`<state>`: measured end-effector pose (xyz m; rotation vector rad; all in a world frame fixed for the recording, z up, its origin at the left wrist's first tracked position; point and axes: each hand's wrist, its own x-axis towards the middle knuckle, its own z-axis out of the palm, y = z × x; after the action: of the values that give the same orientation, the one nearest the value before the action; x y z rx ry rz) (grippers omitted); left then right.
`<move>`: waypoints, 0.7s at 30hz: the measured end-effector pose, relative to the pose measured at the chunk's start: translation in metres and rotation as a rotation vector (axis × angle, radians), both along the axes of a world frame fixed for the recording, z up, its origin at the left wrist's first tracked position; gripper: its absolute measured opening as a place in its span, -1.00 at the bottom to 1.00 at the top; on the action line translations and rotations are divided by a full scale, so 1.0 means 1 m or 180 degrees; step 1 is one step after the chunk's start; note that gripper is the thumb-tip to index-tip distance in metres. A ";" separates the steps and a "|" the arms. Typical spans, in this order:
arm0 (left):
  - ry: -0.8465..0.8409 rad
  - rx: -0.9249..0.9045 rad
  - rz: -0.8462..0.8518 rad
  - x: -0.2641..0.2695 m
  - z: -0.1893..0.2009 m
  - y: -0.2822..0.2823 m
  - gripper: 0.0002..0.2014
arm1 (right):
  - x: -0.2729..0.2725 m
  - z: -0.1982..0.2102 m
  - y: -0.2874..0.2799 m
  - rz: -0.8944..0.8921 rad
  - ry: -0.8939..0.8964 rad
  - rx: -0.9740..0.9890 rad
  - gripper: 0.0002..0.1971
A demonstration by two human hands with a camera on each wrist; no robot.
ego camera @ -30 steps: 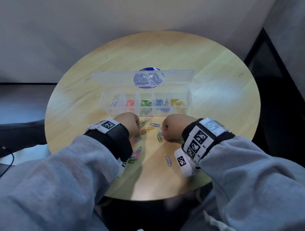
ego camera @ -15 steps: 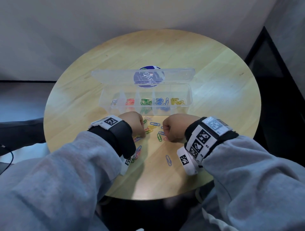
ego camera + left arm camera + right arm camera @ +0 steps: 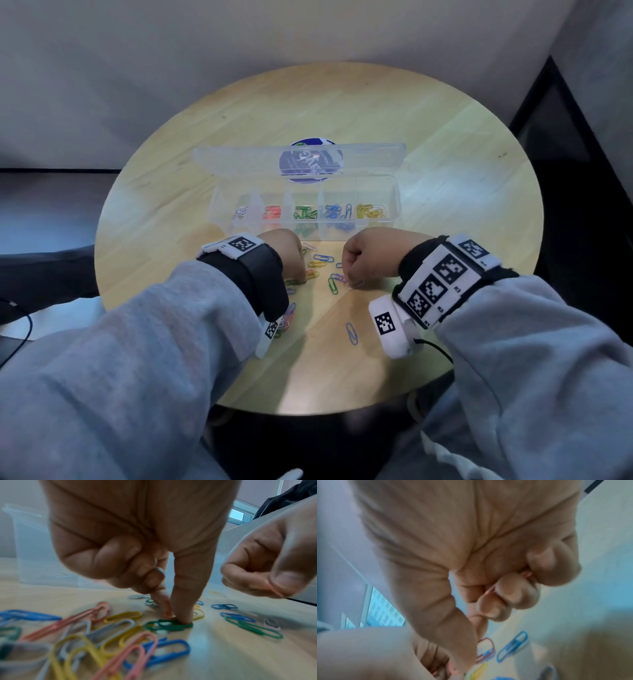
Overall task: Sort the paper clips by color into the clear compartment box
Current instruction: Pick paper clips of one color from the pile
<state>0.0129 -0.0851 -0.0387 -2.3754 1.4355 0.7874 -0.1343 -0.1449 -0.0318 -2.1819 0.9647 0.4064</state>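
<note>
The clear compartment box (image 3: 394, 205) stands open mid-table, its lid tipped back, with white, red, green, blue and yellow clips in separate compartments. Loose clips lie in front of it, between my hands. My left hand (image 3: 291, 253) reaches down; in the left wrist view (image 3: 175, 616) its thumb and index fingertip pinch a green paper clip (image 3: 169, 625) against the table, with the other fingers curled. My right hand (image 3: 363, 257) hovers just to the right with curled fingers (image 3: 513, 588), holding a pink paper clip (image 3: 526, 574) that also shows under the thumb (image 3: 276, 591).
The table is round and wooden, with its near edge (image 3: 308, 411) close to my body. A heap of mixed clips (image 3: 287, 317) lies under my left wrist. A green clip (image 3: 333, 286) and a blue clip (image 3: 351, 333) lie apart. A dark sleeve (image 3: 44, 274) lies to the left.
My left hand has shifted a little to the right over the loose clips. The right hand and the box have stayed in place.
</note>
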 end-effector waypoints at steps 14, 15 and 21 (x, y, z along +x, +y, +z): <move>0.0774 -0.0241 0.0283 0.014 0.007 0.011 -0.79 | -0.007 0.005 -0.011 -0.0402 -0.0279 0.0551 -0.87; 0.0893 -0.0276 0.0333 0.015 0.009 0.012 -0.78 | -0.006 0.005 -0.011 -0.0399 -0.0300 0.0583 -0.87; 0.1747 -0.0655 0.0893 0.025 0.021 0.031 -0.76 | -0.010 0.005 -0.002 -0.0675 -0.0661 0.0967 -0.81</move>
<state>0.0377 -0.0543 -0.0178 -2.6860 1.4326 1.5268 -0.1442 -0.1474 -0.0266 -1.7887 0.9402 0.2051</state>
